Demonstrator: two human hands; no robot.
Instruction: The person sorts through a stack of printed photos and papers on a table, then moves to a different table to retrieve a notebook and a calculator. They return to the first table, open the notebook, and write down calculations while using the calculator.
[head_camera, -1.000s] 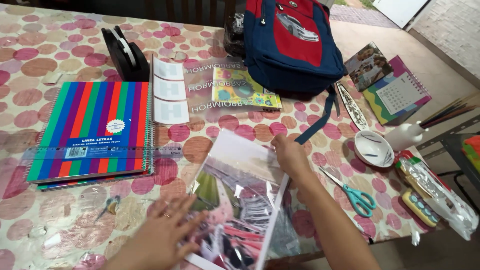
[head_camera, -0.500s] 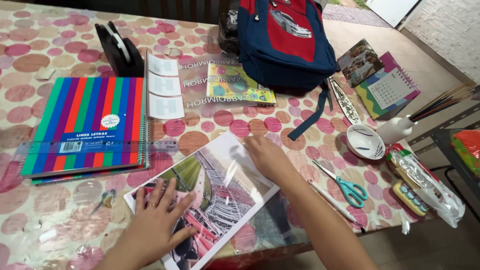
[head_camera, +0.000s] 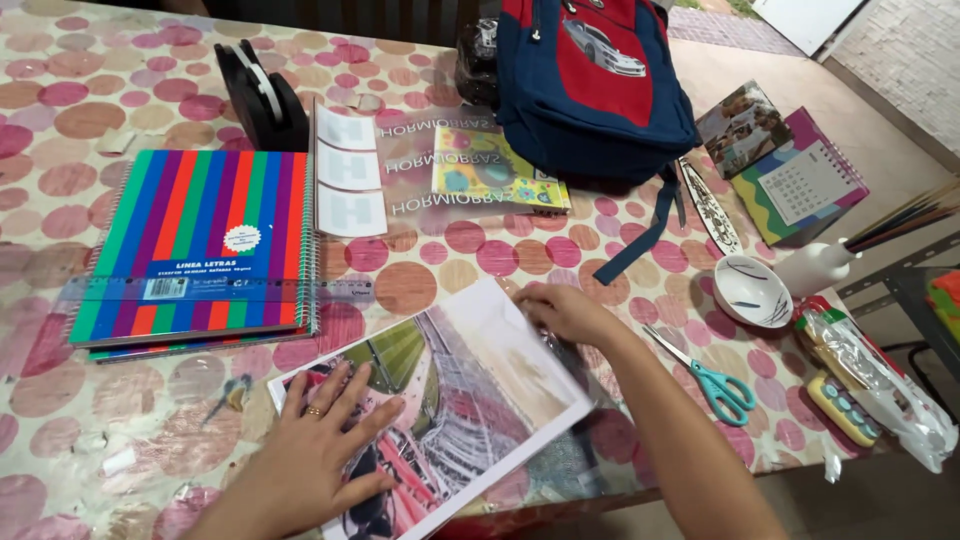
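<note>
Left hand (head_camera: 310, 455) slid right, printed sheet (head_camera: 470, 390) partly covered, lower corner cropped

Two bare forearms without sleeves, a thin gold ring (head_camera: 315, 410) on the left hand (head_camera: 310, 455).

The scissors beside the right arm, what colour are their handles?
Teal. The scissors show best in the head view, lying on the dotted tablecloth.

— What's under your left hand (head_camera: 300, 465)?
— You're pressing a glossy paper print (head_camera: 450, 400), smooth, catching glare.
— And the bench (head_camera: 60, 400)?
— Shiny plastic cloth, dotted. Your notebook (head_camera: 195, 245) has a glossy card cover, the backpack (head_camera: 590, 90) is matt fabric, and the scissors (head_camera: 705, 375) have plastic handles.
</note>
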